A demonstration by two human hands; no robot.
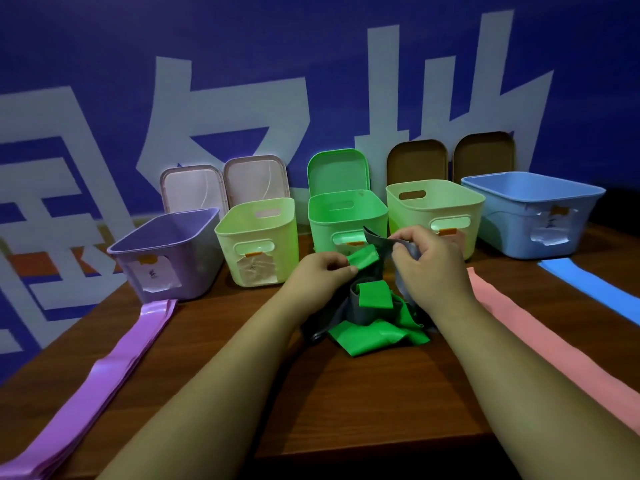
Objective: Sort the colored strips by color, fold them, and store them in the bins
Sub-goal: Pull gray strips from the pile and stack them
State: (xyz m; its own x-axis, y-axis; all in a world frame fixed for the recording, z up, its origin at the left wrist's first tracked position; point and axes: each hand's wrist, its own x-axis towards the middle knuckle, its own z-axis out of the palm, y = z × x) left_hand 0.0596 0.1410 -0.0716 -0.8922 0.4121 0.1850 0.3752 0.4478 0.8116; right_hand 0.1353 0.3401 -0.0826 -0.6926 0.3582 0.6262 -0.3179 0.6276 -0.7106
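A tangle of green strip (pixel 375 336) and grey strip (pixel 356 304) lies mid-table. My left hand (pixel 320 275) pinches one end of the green strip (pixel 362 256), lifted above the pile. My right hand (pixel 427 261) pinches a grey strip (pixel 375 239) beside it. Purple strips (pixel 114 362) lie flat at the left, a pink strip (pixel 540 337) at the right, a blue strip (pixel 588 285) at the far right. Behind stand a purple bin (pixel 166 258), a pale green bin (pixel 259 240), a green bin (pixel 346 216), another pale green bin (pixel 436 206) and a blue bin (pixel 533 213).
Lids lean against the blue wall behind the bins: two pink (pixel 221 185), one green (pixel 337 171), two brown (pixel 450 159). The brown wooden table (pixel 346 403) ends at a near edge by my forearms.
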